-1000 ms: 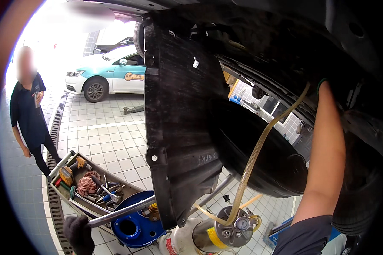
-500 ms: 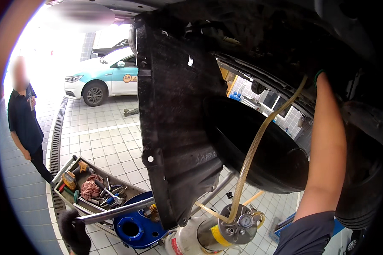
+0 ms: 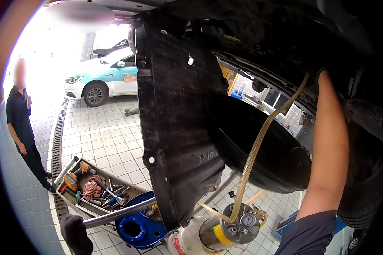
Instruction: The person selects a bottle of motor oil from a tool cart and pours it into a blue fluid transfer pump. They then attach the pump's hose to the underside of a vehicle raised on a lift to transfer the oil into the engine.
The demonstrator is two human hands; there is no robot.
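My right arm reaches up into the dark underside of a raised car. Only the green cuff of a dark glove marks my right hand; its fingers are lost in shadow. Close to it ends a yellowish braided hose, which runs down to a metal canister with a round gauge. At the lower left, my black-gloved left hand is closed round the end of a metal bar. Between my arms hang a black plastic undertray panel and, behind it, a wide black drain pan.
A tool tray holds a drill, a pink rag and several hand tools. Beside it sits a blue round-holed fitting. A person in dark clothes stands at the left by a floor drain. A white and turquoise car is parked beyond.
The view has shifted slightly. The person at the left has changed stance a little. Both my hands stay about where they were.
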